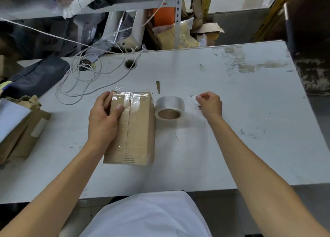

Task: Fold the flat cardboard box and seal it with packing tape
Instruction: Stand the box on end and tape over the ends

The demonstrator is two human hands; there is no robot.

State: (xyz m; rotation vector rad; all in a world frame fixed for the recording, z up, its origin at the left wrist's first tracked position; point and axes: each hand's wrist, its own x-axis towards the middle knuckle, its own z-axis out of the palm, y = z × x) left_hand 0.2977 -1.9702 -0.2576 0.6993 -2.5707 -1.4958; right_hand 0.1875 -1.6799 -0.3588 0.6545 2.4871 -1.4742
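Cardboard box (133, 129) lies folded on the white desk (232, 129), clear tape along its top seam. Left hand (104, 118) grips its far-left corner. Right hand (209, 105) pinches a small blurred object beside the packing tape roll (169, 107).

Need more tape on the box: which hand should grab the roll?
Probably the right hand: it's just beside the tape roll, though pinching something small. The left hand is gripping the box.

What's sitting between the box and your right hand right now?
In the head view, the roll of packing tape lies flat on the table between the cardboard box and the right hand.
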